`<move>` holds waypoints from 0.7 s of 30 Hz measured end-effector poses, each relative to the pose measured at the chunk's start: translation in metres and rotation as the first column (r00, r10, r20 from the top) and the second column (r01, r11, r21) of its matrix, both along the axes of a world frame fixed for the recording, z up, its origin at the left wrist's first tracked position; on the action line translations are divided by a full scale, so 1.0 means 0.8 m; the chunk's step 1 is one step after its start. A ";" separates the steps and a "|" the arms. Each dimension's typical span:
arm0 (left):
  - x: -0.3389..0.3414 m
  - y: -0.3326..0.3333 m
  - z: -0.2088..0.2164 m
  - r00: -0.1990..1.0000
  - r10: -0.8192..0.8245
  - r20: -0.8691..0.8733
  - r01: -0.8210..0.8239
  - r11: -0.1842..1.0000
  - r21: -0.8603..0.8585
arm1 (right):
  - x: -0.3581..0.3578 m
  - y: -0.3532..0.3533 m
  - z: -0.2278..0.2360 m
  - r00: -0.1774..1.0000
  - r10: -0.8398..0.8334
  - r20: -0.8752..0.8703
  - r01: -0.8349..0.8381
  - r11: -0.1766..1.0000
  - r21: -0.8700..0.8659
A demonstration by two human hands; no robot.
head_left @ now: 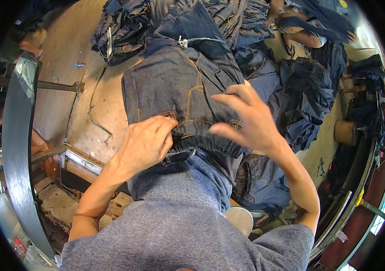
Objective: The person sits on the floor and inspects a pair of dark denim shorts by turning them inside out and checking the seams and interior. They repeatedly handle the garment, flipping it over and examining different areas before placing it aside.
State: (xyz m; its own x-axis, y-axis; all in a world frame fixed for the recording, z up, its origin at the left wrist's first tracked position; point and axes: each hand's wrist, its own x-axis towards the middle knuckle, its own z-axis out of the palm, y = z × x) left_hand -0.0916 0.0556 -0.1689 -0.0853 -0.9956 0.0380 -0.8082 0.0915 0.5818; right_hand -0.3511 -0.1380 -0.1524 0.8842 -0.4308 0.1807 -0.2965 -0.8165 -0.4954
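A pair of dark denim pants point(156, 77) with orange stitching lies across my lap, its gathered elastic waistband point(210, 137) toward me. My left hand point(149, 140) is closed at the left of the waistband, thumb and fingers pinching the denim near a curved, stitched pocket edge. Above the right part of the waistband my right hand point(246, 119) is raised, its fingers spread and thumb apart, with nothing in it. A whitish tie or strip of cloth point(184, 42) lies on the denim farther off.
Piles of dark denim garments point(124, 31) lie beyond and to the right point(307, 95). Another person's bare leg point(303, 38) shows at the far right. A black curved panel point(18, 149) stands at left, beside a metal frame. A brown cylindrical container point(345, 132) is at right.
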 end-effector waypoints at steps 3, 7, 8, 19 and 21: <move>0.000 -0.024 0.020 0.994 0.106 0.035 -0.101 0.986 -0.132 | 0.042 0.014 0.016 0.989 0.127 -0.078 -0.119 0.988 0.100; -0.008 -0.071 0.045 0.982 0.175 0.072 -0.146 0.943 -0.300 | 0.057 -0.026 0.025 0.994 0.023 -0.103 0.031 0.868 0.496; -0.012 -0.079 0.050 0.981 0.181 0.065 -0.148 0.926 -0.347 | 0.052 -0.040 0.026 0.994 0.013 -0.111 0.056 0.802 0.595; -0.088 -0.065 0.030 0.963 -0.180 0.199 0.247 0.886 -0.392 | 0.030 -0.066 0.008 0.992 -0.064 -0.106 0.122 0.636 0.762; -0.104 -0.062 0.014 0.964 -0.205 0.168 0.255 0.889 -0.381 | 0.032 -0.068 0.011 0.995 -0.051 -0.081 0.093 0.700 0.708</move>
State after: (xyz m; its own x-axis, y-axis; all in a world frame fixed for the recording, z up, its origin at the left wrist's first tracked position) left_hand -0.1747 0.0058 -0.1575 -0.3387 -0.8519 0.3995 -0.7974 0.4853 0.3588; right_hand -0.3258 -0.1925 -0.1435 0.8437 -0.4754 -0.2495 -0.3813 -0.2033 -0.9018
